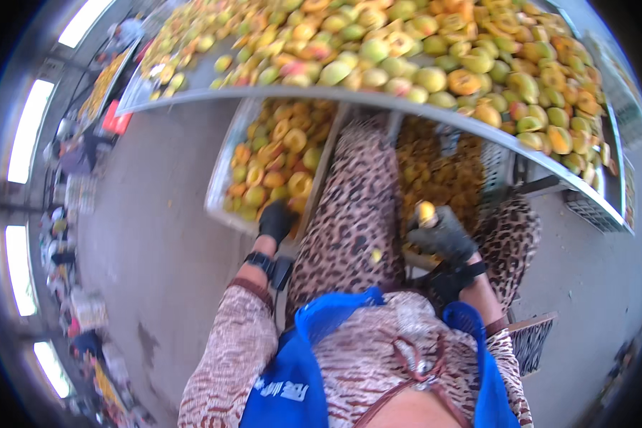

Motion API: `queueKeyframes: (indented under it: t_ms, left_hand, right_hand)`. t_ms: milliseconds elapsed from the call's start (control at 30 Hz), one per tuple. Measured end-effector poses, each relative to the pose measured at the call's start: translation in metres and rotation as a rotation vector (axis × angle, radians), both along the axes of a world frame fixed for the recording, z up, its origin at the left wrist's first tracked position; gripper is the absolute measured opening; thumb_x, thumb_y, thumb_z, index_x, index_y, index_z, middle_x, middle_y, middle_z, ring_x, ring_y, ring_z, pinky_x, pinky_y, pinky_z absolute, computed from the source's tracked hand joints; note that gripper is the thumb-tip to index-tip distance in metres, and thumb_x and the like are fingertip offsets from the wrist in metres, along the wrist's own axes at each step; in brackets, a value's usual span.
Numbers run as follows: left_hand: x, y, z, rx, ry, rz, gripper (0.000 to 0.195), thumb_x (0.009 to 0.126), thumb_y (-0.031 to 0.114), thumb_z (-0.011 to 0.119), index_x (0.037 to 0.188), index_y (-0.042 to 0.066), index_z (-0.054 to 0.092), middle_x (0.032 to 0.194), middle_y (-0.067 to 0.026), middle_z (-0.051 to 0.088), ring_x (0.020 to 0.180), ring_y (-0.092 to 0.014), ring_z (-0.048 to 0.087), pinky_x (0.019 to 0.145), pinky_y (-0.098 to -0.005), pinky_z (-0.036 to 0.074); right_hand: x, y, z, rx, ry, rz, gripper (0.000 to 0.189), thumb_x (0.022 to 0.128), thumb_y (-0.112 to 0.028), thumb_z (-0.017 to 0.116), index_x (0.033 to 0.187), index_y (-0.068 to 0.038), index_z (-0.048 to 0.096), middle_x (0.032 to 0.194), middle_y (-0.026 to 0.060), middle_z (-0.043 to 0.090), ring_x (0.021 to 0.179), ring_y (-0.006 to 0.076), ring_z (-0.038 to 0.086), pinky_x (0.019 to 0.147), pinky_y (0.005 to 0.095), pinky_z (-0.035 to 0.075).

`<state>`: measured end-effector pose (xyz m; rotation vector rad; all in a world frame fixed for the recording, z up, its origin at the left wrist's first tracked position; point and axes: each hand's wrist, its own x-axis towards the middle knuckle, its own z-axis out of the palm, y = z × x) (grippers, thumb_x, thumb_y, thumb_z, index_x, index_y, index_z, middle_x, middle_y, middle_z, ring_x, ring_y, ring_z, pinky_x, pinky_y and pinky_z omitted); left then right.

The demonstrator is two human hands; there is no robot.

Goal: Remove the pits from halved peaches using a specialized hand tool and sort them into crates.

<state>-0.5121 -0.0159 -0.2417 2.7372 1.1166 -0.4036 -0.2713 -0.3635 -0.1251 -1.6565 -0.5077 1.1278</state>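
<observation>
My left hand [278,220], in a dark glove, reaches to the near edge of a crate [219,187] of halved yellow stone fruit [272,160]. Its fingers are blurred and partly hidden, so a hold cannot be made out. My right hand [445,238], in a grey glove, is closed around a small yellow-ended object [425,212], perhaps a tool handle. It hovers over a second crate [495,166] filled with brownish-orange pieces [441,179], between my knees. A yellow scrap [376,255] lies on my patterned trousers [348,214].
A metal-rimmed table [310,92] heaped with whole and halved stone fruit [374,51] spans the space ahead, above the crates. A dark mesh crate [535,342] stands on the floor [155,257] at right. Other people [80,152] work along the left side near a red container [117,117].
</observation>
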Motion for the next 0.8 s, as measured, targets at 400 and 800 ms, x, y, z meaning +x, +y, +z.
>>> queueKeyframes:
  t_ms: [400,800]
  left_hand:
    - [0.02,0.068,0.031,-0.181,0.432,-0.676,0.024,0.088,0.024,0.059,0.085,0.004,0.073,0.085,-0.0216,0.069,0.086,-0.038,0.068,0.075,-0.0457,0.053]
    - [0.403,-0.144,0.249,-0.106,-1.123,-1.095,0.04,0.089,0.013,0.066,0.128,0.002,0.061,0.133,-0.0188,0.059,0.128,-0.033,0.053,0.109,-0.0396,0.038]
  right_hand:
    - [-0.002,-0.006,-0.009,0.335,-0.242,-0.012,0.017,0.072,-0.015,0.07,0.081,-0.001,0.065,0.066,0.0114,0.063,0.059,0.0161,0.055,0.06,0.0352,0.047]
    - [0.008,-0.007,0.002,0.343,-0.203,-0.377,0.02,0.074,-0.016,0.072,0.086,-0.001,0.067,0.071,0.0121,0.066,0.062,0.0185,0.059,0.061,0.035,0.048]
